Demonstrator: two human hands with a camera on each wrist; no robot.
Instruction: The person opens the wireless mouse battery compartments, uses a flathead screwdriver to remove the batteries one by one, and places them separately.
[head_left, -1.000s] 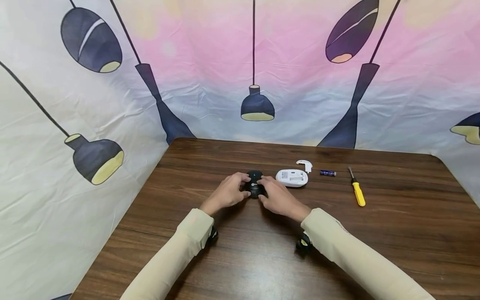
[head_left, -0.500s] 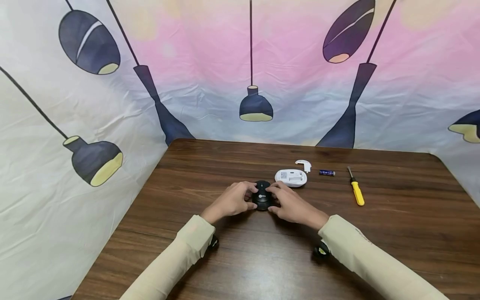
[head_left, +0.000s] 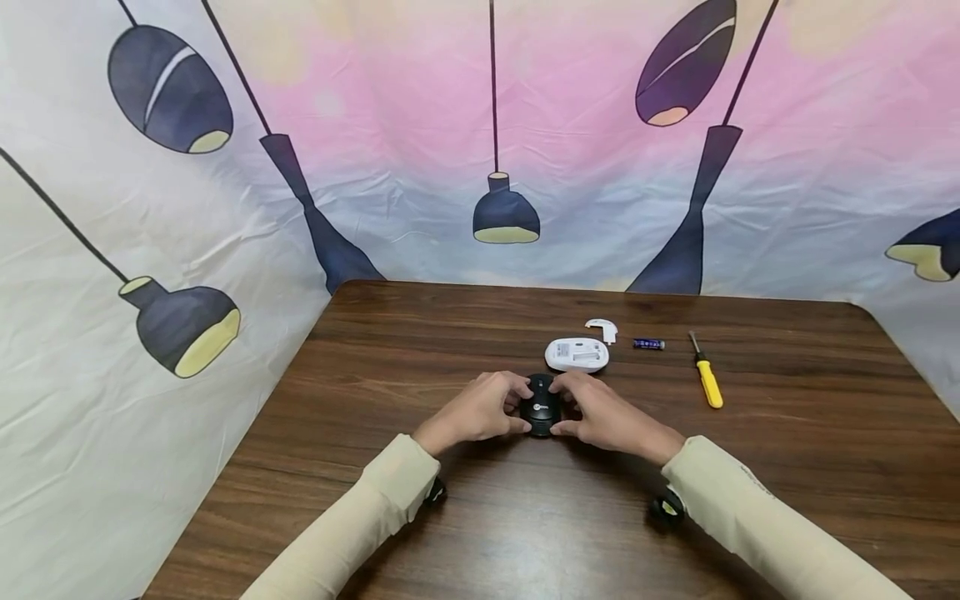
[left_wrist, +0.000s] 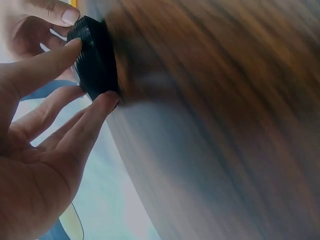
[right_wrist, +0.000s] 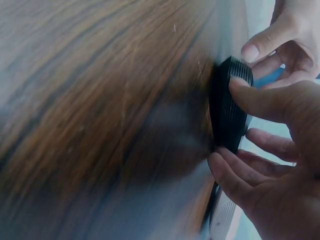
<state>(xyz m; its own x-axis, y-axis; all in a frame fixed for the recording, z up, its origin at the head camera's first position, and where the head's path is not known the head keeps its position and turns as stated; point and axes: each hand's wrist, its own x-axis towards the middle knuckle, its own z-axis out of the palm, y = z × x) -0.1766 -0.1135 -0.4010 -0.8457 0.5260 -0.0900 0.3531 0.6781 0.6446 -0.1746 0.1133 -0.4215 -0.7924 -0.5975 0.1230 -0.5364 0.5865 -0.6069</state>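
Note:
A black computer mouse (head_left: 542,406) with a small pale logo is on the brown table, between both hands. My left hand (head_left: 486,407) grips its left side with thumb and fingers. From the right, my right hand (head_left: 603,414) grips the other side. In the left wrist view the thumb presses the ribbed side of the black mouse (left_wrist: 97,60), and the fingertips reach its far end. The right wrist view has the right thumb on the ribbed flank of the black mouse (right_wrist: 227,107). Its underside is hidden.
Just behind the hands lies a white mouse (head_left: 562,357), underside up with its battery slot uncovered. Its white cover (head_left: 607,330) lies behind it. Farther right are a blue battery (head_left: 648,343) and a yellow-handled screwdriver (head_left: 708,382). A printed cloth (head_left: 420,225) hangs behind the table.
Both hands have brought the black mouse toward the person and to the right, from left of the white mouse to in front of it. The other items stay put; the head view shifts slightly.

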